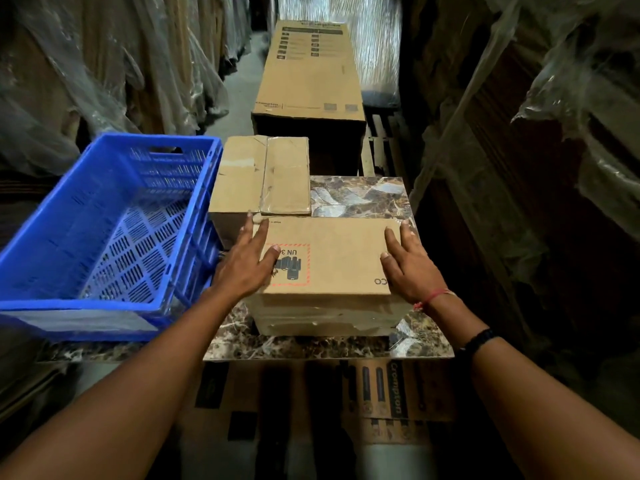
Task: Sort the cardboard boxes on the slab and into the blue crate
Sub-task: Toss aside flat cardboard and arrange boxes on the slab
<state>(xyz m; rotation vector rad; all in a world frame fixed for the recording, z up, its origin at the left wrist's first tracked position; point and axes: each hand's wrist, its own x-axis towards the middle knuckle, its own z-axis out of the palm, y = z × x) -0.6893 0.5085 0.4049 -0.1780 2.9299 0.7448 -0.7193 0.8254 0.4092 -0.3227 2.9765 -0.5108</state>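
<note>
A hazard-labelled cardboard box (329,271) sat at the near edge of the marble slab (360,195), left hand (246,261) and right hand (410,268) pressed against its two ends, fingers straight, thumbs on the lid; stiff though crumpled along its near face, it looked fairly weighty, best lifted low by both ends; two more cardboard boxes (239,181) stood at the far left corner; the blue crate (45,244) waited just beside the slab's left edge.
</note>
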